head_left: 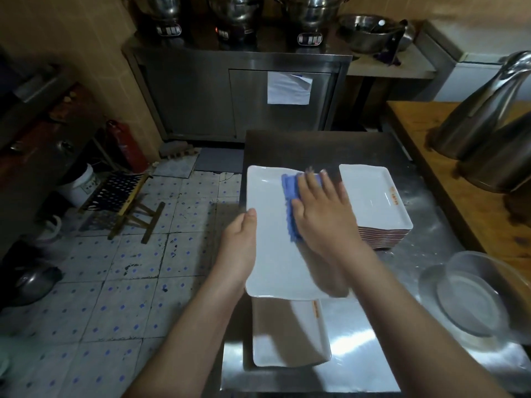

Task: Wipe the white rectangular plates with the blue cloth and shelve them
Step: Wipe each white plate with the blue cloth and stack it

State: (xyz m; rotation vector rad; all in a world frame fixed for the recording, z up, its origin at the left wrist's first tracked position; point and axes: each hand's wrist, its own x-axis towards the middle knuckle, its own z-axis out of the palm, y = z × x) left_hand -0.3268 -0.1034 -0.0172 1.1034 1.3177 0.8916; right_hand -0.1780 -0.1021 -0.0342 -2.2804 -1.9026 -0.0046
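Wiping in progress at a stainless steel tabletop (416, 297).

- White rectangular plate (273, 262): long side running away from the person, lying at the left edge of the tabletop. Its near end overlaps a second plate. Whether it rests on the surface or is held just above it cannot be told.
- Left hand (240, 239): clamped on the plate's left rim, thumb on top at the edge, fingers hidden beneath.
- Blue cloth (288, 208): bunched on the far half of the plate, just right of its middle.
- Right hand (321, 208): laid flat on the cloth, fingers straight and pointing away, pressing it to the plate. The cloth's left edge shows beside the thumb. The two hands are apart, with bare plate between them.
- Second plate (287, 337): single, flat on the tabletop nearest the person, an orange mark on its right rim.
- Stack of plates (373, 202): same kind, just right of the right hand, touching nothing held.
- Clear bowl (471, 300): right of the person's right forearm.
- Steel jugs (485, 122): on a wooden counter at far right.
- Folding stool (126, 202) and red fire extinguisher (126, 145): on the tiled floor, left.
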